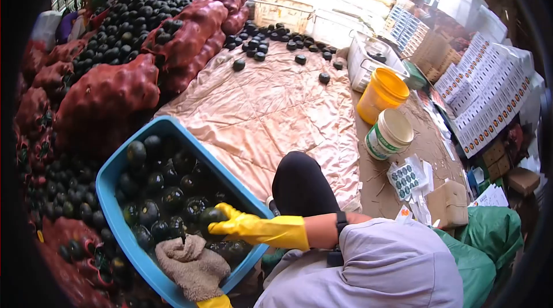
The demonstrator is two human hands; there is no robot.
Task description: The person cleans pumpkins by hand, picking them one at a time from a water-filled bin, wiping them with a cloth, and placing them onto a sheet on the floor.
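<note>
Squash (213, 216) gripped by right hand (246, 229) over tub (223, 171); left hand (214, 302) hidden by cloth (193, 265), grip unclear; washing presumed; steady hold needed next.

No legible text, bucket label (377, 144) included

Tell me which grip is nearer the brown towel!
Left: the left grip touches the brown towel at its lower end, partly hidden by it. The right grip is farther up the picture, apart from the towel, holding a dark green squash.
</note>
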